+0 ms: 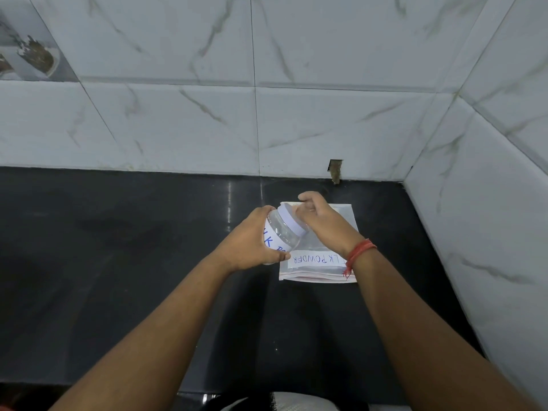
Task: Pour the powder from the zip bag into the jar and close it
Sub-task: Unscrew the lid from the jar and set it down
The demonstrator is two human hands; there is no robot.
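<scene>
A clear plastic jar (284,232) with a handwritten white label is held tilted, its top leaning to the right, above the dark counter. My left hand (252,241) grips the jar's body from the left. The jar's white lid (293,219) sits on its mouth, and my right hand (321,223) curls its fingers round that lid. Under my right hand the zip bag (318,262) lies flat on the counter, white powder inside, its label reading "MILK POWDER" upside down to me. A red thread circles my right wrist.
The black polished counter (133,262) runs to a marble-tiled back wall (255,120) and a side wall (489,203) on the right, forming a corner. A small chipped hole (335,170) marks the wall's base behind the bag.
</scene>
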